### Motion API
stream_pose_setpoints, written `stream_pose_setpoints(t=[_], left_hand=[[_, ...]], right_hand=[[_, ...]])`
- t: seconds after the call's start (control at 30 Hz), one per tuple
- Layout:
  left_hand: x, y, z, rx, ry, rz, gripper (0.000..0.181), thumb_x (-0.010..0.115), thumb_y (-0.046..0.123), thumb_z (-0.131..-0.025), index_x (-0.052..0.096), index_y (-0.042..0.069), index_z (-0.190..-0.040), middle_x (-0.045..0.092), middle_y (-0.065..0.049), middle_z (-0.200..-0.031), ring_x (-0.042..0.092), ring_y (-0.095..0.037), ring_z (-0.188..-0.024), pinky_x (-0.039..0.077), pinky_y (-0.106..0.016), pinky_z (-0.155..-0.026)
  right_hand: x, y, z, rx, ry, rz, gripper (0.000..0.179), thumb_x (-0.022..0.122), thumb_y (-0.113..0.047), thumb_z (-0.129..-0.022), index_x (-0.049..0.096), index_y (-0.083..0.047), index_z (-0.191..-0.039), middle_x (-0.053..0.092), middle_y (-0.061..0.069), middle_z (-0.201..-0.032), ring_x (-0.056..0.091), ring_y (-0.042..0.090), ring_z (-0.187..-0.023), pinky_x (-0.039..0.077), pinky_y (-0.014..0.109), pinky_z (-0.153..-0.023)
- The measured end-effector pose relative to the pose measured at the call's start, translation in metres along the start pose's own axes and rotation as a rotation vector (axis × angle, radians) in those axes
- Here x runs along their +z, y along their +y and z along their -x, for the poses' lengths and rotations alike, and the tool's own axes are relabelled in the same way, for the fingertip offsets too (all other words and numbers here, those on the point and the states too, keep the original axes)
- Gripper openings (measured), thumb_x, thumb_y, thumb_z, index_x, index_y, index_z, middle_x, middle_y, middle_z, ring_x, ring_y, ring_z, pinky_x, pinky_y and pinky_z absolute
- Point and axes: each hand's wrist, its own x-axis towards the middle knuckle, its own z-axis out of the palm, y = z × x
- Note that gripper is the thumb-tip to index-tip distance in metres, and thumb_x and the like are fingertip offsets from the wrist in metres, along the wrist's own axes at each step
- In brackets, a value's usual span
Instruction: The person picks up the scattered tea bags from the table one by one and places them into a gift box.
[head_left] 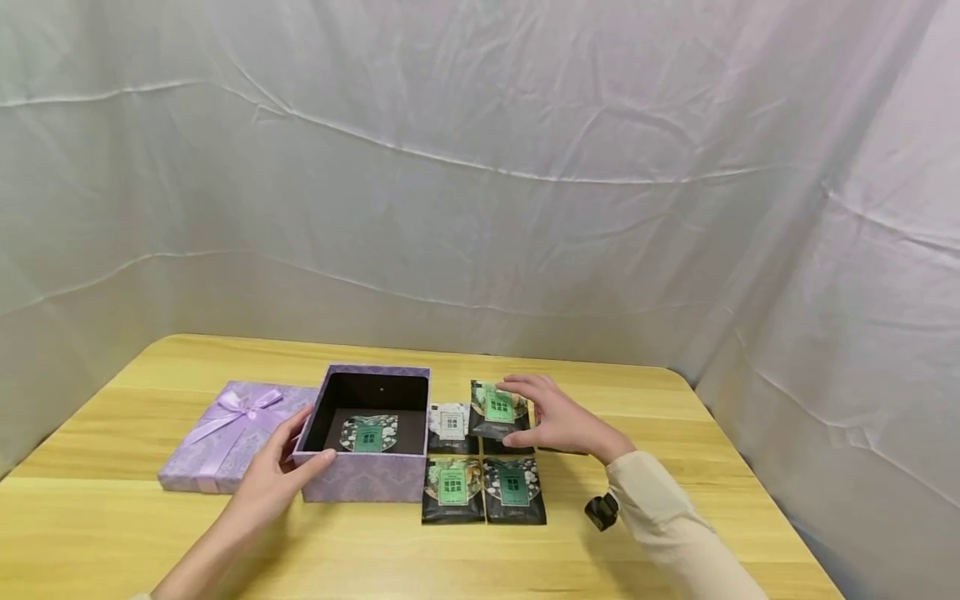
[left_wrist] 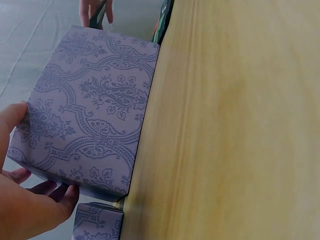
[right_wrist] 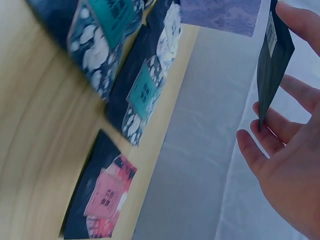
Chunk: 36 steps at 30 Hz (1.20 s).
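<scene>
My left hand (head_left: 273,471) holds the open purple patterned box (head_left: 363,479) at its near left corner, thumb on the near side and fingers along the left side. Inside the box lies a tea sachet (head_left: 369,433) with a dark green label. To the right, my right hand (head_left: 566,421) pinches a black tea sachet (head_left: 497,406) with a bright green label. The right wrist view shows this sachet raised above the table, its dark back (right_wrist: 274,70) towards the camera. Below it lie more sachets, partly hidden by the hand.
The purple lid (head_left: 225,433) with its ribbon bow lies left of the box. Right of the box are a white-label sachet (head_left: 450,427), a green-label sachet (head_left: 453,492), a dark-green-label sachet (head_left: 515,492) and a pink-label sachet (right_wrist: 105,200). Grey cloth (head_left: 480,192) hangs behind the table.
</scene>
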Motion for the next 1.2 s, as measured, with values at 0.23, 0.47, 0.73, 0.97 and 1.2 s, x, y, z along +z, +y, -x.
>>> stream_pose_setpoints(t=[0.23, 0.47, 0.73, 0.97, 1.2], left_hand=[[0.000, 0.000, 0.000, -0.011, -0.001, -0.007, 0.074, 0.066, 0.011, -0.092, 0.023, -0.002, -0.151, 0.034, -0.032, -0.145, 0.053, -0.037, -0.113, 0.045, -0.014, -0.080], [-0.001, 0.000, 0.000, 0.003, 0.001, -0.022, 0.073, 0.066, 0.011, -0.092, 0.023, -0.002, -0.150, 0.032, -0.033, -0.146, 0.053, -0.036, -0.111, 0.045, -0.013, -0.080], [-0.001, 0.000, 0.000, 0.011, -0.001, -0.032, 0.073, 0.066, 0.012, -0.092, 0.024, -0.002, -0.150, 0.033, -0.033, -0.146, 0.055, -0.033, -0.109, 0.045, -0.014, -0.080], [-0.001, -0.002, 0.000, 0.008, 0.001, -0.042, 0.073, 0.066, 0.012, -0.092, 0.024, -0.002, -0.150, 0.032, -0.033, -0.146, 0.054, -0.033, -0.111, 0.044, -0.013, -0.080], [-0.001, -0.002, 0.000, -0.003, -0.009, -0.035, 0.074, 0.066, 0.013, -0.093, 0.022, -0.002, -0.151, 0.030, -0.033, -0.147, 0.050, -0.041, -0.117, 0.042, -0.011, -0.081]], right_hand=[[-0.001, -0.015, -0.013, -0.003, -0.023, -0.004, 0.077, 0.078, -0.034, -0.080, 0.044, -0.015, -0.146, 0.033, 0.011, -0.152, 0.025, 0.033, -0.138, 0.030, 0.061, -0.103], [0.001, -0.030, -0.027, -0.040, -0.044, 0.004, 0.077, 0.077, -0.037, -0.080, 0.044, -0.014, -0.146, 0.033, 0.009, -0.152, 0.026, 0.031, -0.138, 0.029, 0.059, -0.105], [0.009, -0.041, -0.041, -0.076, -0.053, 0.032, 0.075, 0.074, -0.038, -0.081, 0.044, -0.015, -0.146, 0.034, 0.008, -0.152, 0.026, 0.028, -0.138, 0.030, 0.055, -0.106], [0.016, -0.052, -0.051, -0.075, -0.052, 0.015, 0.077, 0.075, -0.040, -0.080, 0.044, -0.017, -0.146, 0.035, 0.005, -0.152, 0.026, 0.026, -0.138, 0.029, 0.054, -0.106], [0.023, -0.062, -0.062, -0.087, -0.073, -0.023, 0.077, 0.075, -0.042, -0.081, 0.042, -0.019, -0.147, 0.033, 0.005, -0.152, 0.025, 0.026, -0.138, 0.030, 0.054, -0.106]])
